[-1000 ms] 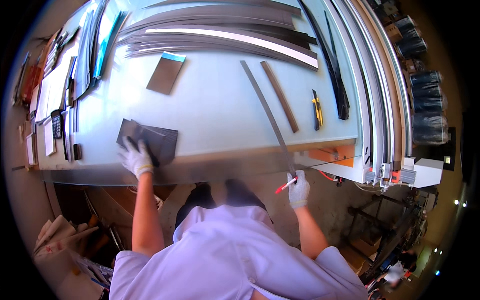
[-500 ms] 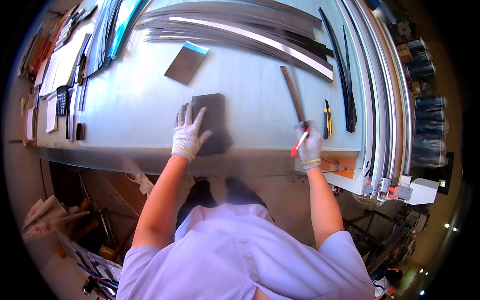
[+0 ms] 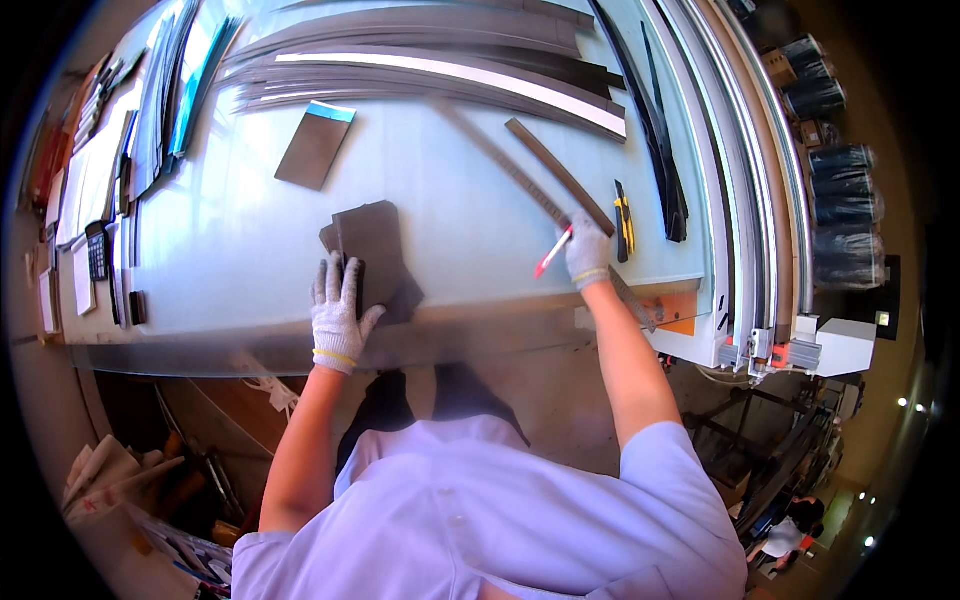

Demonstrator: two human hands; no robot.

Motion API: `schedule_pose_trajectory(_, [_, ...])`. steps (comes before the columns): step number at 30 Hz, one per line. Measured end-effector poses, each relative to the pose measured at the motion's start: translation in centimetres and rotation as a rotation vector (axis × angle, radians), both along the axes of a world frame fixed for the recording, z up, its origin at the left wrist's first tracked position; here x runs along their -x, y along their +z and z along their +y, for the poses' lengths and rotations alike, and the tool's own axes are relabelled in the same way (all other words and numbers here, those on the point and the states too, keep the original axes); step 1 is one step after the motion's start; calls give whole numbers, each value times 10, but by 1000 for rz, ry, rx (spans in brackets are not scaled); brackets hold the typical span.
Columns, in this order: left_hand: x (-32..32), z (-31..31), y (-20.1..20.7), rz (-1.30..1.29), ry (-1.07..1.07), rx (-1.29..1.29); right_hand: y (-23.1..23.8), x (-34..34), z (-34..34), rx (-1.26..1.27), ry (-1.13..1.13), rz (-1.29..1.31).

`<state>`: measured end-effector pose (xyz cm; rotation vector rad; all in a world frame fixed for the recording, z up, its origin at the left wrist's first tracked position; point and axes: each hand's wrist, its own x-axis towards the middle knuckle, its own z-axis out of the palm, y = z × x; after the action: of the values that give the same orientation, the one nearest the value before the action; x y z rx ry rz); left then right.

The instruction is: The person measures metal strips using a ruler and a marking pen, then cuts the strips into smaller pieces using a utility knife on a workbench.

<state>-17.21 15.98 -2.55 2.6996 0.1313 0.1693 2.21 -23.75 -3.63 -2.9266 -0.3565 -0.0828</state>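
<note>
My left hand (image 3: 340, 312), in a grey-white knit glove, rests with fingers apart on the left edge of dark grey rectangular sheets (image 3: 378, 250). These sheets overlap slightly askew near the table's front edge. Closed in my gloved right hand (image 3: 588, 250) are a long ruler (image 3: 525, 182), slanting away to the far left and blurred at its far end, and a red-and-white pen (image 3: 552, 252). Beside the ruler a dark narrow strip (image 3: 560, 175) lies on the table. Just right of that hand is a yellow-and-black utility knife (image 3: 624, 222).
Another dark sheet with a blue end (image 3: 315, 148) lies further back. Long grey strips (image 3: 420, 75) and a white one span the far side. At the left are a calculator (image 3: 97, 250) and papers; metal rails (image 3: 760, 180) border the right.
The ruler now shows slanting from my right hand, apart from the dark strip. The sheets under my left hand have shifted and fanned out. My view has turned slightly.
</note>
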Motion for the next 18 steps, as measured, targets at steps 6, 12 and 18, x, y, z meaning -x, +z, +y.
schedule_pose_trajectory(6, [-18,-16,63,-164,20,-310,26,96,30,-93,458,25])
schedule_pose_trajectory(12, [-29,7,58,-65,-57,-395,75,103,70,-202,387,85])
schedule_pose_trajectory(18, [-20,-5,51,59,-12,-390,63,87,58,-439,51,-75])
